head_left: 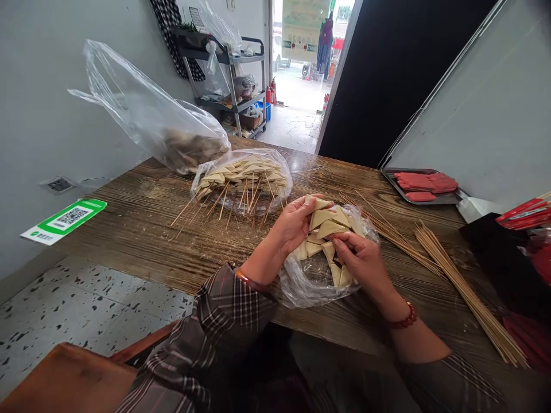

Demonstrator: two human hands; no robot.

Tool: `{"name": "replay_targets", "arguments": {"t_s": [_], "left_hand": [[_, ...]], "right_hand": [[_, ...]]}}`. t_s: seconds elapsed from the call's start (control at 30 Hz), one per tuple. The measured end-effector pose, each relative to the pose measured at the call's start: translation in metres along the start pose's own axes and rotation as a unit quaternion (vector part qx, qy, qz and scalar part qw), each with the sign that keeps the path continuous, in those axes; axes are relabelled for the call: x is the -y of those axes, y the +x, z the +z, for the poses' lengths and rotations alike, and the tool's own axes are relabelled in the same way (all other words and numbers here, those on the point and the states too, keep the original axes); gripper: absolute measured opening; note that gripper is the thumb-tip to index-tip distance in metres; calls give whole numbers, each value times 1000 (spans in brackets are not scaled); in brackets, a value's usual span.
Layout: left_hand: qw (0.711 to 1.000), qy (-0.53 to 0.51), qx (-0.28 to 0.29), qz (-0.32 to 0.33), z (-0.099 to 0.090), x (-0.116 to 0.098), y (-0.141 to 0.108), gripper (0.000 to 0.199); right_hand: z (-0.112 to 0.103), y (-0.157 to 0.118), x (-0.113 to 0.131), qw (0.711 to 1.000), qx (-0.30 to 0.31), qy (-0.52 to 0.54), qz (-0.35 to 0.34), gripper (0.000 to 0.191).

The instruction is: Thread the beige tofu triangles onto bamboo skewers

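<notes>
Over a clear plastic bag (305, 289) near the table's front edge, my left hand (295, 223) is closed on a pale yellow triangular piece (317, 202). More flat triangular pieces (327, 221) lie just beside it. My right hand (359, 258) pinches at these pieces from the right, its fingertips together; what they hold is too small to make out. Left of the hands, a plastic bag holds a pile of skewered pieces (245, 169), with thin wooden sticks pointing towards me. Loose wooden skewers (465, 287) lie in a bundle to the right.
A large clear bag (150, 115) stands at the table's back left. A green-and-white code card (66, 219) is at the left edge. At the right are a tray (447, 198) of red pieces and a black box (495, 252). A shelf cart (236, 106) stands beyond the table.
</notes>
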State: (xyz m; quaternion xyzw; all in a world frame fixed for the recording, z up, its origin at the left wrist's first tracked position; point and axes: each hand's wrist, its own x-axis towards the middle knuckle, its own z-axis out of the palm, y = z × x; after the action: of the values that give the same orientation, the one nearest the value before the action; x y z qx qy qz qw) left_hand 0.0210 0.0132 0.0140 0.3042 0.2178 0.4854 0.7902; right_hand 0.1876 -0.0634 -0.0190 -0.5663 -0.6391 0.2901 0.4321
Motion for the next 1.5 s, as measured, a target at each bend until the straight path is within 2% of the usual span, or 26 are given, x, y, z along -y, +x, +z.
{"name": "replay_targets", "arguments": {"t_s": [0.07,0.2,0.6,0.8,1.03,1.17,1.3,1.4,1.5], "left_hand": [[1000,-3,2,2,0,1,0,18],[999,-8,-31,16,-1,0,0,14],[998,-11,-57,16,9,0,-5,8],[999,-10,-43,23,6,3,-3,8],[999,-2,-22,24,1,9,-4,19],[1000,-6,-13,27,0,10,-3,30],[1000,4,5,30,-5,15,1,44],[999,13,29,25,-9,23,3,42],[998,55,14,-18,-10,32,5,35]], "right_hand": [[-1,0,0,1000,11,1,5,32],[-1,0,3,1000,26,-4,0,34],[3,-1,7,1000,-14,-11,-13,33],[5,0,2,1000,-21,-12,-18,32],[4,-2,-6,1000,-1,-12,9,35],[-1,-2,-6,999,6,-38,-2,32],[-8,-4,-8,999,-27,-43,-6,28],[-13,-7,-8,995,-88,-20,30,31],[-18,-5,0,985,-156,6,72,37]]}}
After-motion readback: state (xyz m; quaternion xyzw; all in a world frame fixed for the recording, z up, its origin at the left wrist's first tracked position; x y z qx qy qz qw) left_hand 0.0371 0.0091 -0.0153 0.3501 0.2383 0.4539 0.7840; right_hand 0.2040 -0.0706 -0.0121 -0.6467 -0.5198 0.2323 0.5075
